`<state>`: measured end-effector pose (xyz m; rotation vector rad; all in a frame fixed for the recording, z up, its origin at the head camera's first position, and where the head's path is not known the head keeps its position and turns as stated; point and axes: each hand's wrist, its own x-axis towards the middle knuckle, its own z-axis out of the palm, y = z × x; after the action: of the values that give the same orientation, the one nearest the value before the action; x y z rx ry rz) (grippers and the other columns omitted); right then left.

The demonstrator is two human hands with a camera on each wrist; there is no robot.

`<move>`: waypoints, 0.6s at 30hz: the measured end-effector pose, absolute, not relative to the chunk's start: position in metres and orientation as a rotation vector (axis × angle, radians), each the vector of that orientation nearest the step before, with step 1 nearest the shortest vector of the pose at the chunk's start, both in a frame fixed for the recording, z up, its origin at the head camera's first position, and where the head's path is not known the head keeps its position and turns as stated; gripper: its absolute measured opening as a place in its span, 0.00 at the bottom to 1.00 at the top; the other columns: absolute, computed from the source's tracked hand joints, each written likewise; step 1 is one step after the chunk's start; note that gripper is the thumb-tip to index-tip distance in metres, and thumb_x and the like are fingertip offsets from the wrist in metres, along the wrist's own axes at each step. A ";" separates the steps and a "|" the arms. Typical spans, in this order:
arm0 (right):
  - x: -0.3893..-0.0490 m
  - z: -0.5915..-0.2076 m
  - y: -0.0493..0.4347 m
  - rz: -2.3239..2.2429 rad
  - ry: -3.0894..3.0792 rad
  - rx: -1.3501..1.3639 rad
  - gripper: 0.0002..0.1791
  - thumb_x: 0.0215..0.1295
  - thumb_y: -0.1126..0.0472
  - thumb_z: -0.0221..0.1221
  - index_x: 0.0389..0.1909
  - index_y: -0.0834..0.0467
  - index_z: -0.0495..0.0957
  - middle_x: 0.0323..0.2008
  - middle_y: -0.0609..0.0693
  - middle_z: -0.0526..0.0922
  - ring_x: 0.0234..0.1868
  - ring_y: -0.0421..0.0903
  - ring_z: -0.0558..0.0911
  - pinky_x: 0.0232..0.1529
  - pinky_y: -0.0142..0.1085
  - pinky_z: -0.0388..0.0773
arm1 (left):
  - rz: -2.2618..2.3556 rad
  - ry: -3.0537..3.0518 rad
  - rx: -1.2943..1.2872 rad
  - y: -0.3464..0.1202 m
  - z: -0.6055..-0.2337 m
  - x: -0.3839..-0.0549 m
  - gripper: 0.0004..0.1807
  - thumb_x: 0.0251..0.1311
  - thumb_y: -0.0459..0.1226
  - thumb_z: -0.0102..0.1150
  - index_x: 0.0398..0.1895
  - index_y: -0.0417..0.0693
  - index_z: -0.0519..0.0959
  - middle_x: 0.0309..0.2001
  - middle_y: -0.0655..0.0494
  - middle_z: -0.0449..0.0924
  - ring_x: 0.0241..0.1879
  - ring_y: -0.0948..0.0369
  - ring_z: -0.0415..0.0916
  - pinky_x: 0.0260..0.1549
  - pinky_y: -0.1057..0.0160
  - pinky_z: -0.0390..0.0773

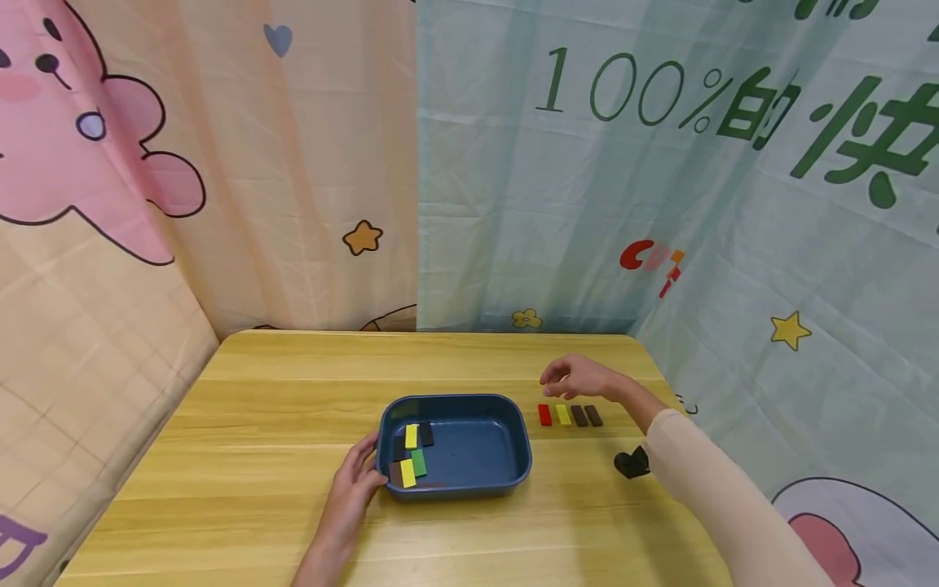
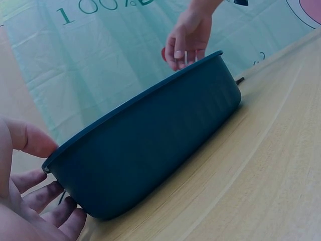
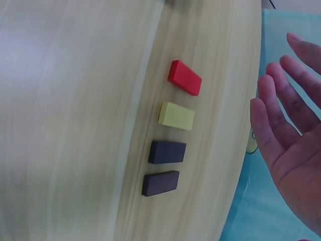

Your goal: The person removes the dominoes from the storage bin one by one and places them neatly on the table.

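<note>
A blue rectangular basin [image 1: 477, 489] sits on the table, with several small black, brown, yellow and green blocks [image 1: 418, 462] in its left part. My left hand [image 1: 350, 493] holds the basin's left end, the thumb at the rim and the other fingers against the outer wall, as the left wrist view shows. My right hand [image 1: 579, 377] hovers with loosely bent fingers and nothing in it. Just below it in the head view is a row on the table: a red block [image 3: 185, 78], a yellow block [image 3: 176, 116] and two dark brown blocks [image 3: 167, 151].
A small black object [image 1: 631, 463] lies on the table near the right forearm. The wooden table [image 1: 279, 408] reaches back to printed curtains [image 1: 499, 269] that hang behind it and at both sides.
</note>
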<state>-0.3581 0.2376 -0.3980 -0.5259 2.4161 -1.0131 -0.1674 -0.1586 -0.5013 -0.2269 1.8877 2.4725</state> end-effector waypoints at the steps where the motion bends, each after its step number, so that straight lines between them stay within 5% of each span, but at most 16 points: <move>1: -0.358 -0.396 0.235 -1.006 2.412 -0.544 0.16 0.68 0.58 0.67 0.51 0.63 0.82 0.43 0.52 0.86 0.50 0.63 0.83 0.53 0.57 0.80 | 2.473 1.888 -0.227 -0.159 -0.501 -0.167 0.40 0.61 0.22 0.49 0.79 0.40 0.58 0.78 0.41 0.55 0.73 0.45 0.58 0.54 0.69 0.73; 18: -0.354 -0.384 0.193 -0.912 2.368 -0.686 0.13 0.69 0.58 0.66 0.50 0.59 0.84 0.40 0.49 0.84 0.43 0.48 0.83 0.53 0.57 0.79 | 2.475 1.888 -0.236 -0.158 -0.502 -0.167 0.40 0.61 0.22 0.49 0.79 0.40 0.57 0.78 0.42 0.55 0.72 0.45 0.58 0.53 0.70 0.73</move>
<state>-0.3542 0.1934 -0.3841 -0.6857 2.3684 -0.9123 -0.1671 -0.1584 -0.5017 -0.2356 1.8882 2.4748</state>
